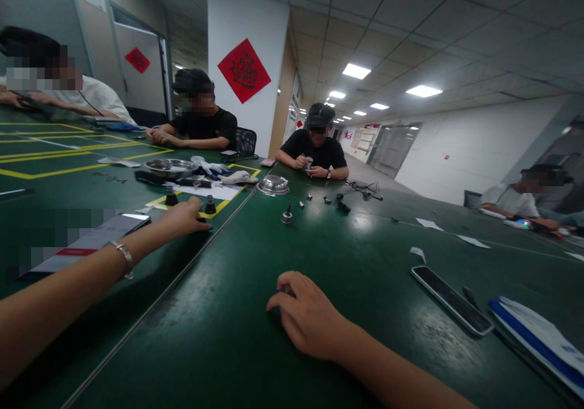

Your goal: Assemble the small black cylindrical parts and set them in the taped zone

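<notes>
My left hand reaches across to the yellow-taped area, fingers bent down at the table. At its fingertips is a small dark thing, too unclear to name. Just beyond the hand stand two dark, cone-shaped parts with narrower tops, one black part on the left and another black part on the right. My right hand rests low over the green table, fingers loosely curled, thumb and forefinger apart, with nothing in it. A small metal part with an upright stem stands farther ahead.
Behind the black parts are a steel bowl, white gloves and an upturned metal bowl. Several small fittings lie ahead. A phone and a blue-white packet lie at right, a box at left. Several people sit around.
</notes>
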Demonstrator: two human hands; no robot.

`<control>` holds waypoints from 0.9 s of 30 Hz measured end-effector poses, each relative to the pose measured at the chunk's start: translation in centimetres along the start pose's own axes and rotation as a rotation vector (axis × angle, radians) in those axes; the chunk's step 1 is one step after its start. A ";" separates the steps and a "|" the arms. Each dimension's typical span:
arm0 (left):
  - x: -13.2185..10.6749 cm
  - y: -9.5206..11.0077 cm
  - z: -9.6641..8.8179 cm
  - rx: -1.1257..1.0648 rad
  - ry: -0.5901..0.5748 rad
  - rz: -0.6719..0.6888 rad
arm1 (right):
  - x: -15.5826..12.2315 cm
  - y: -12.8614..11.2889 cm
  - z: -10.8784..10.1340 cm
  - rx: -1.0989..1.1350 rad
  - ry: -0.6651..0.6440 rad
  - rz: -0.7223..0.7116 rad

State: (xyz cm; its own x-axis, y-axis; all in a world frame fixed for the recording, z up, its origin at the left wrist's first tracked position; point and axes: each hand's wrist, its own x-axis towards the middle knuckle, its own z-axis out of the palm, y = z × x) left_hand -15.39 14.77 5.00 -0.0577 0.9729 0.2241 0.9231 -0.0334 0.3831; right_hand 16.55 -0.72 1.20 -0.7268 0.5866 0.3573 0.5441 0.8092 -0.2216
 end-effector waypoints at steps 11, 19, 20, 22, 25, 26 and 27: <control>-10.5 10.2 4.5 -0.422 -0.462 0.594 | 0.3 -0.3 0.3 0.037 0.261 0.093; -12.8 10.6 5.9 -0.381 -0.057 0.807 | 0.4 0.0 0.5 0.063 0.273 0.159; -12.9 10.7 5.9 -0.375 -0.017 0.832 | 0.4 -0.1 0.5 0.064 0.266 0.150; -13.2 10.9 5.7 -0.370 0.036 0.877 | 0.3 -0.2 0.5 0.072 0.279 0.134; -13.7 11.2 5.3 -0.389 0.056 0.892 | 0.2 -0.1 0.7 0.096 0.370 0.114; -13.8 11.4 5.3 -0.404 0.027 0.884 | 0.1 0.0 0.7 0.091 0.393 0.097; -13.9 11.5 5.2 -0.420 -0.020 0.874 | 0.1 0.1 0.8 0.075 0.404 0.076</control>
State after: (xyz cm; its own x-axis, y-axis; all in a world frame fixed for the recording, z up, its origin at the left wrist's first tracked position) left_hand -2.02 2.10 1.60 0.5943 0.5694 0.5679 0.4258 -0.8219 0.3785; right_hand 16.16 -0.57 0.52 -0.4551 0.5964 0.6612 0.5470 0.7732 -0.3209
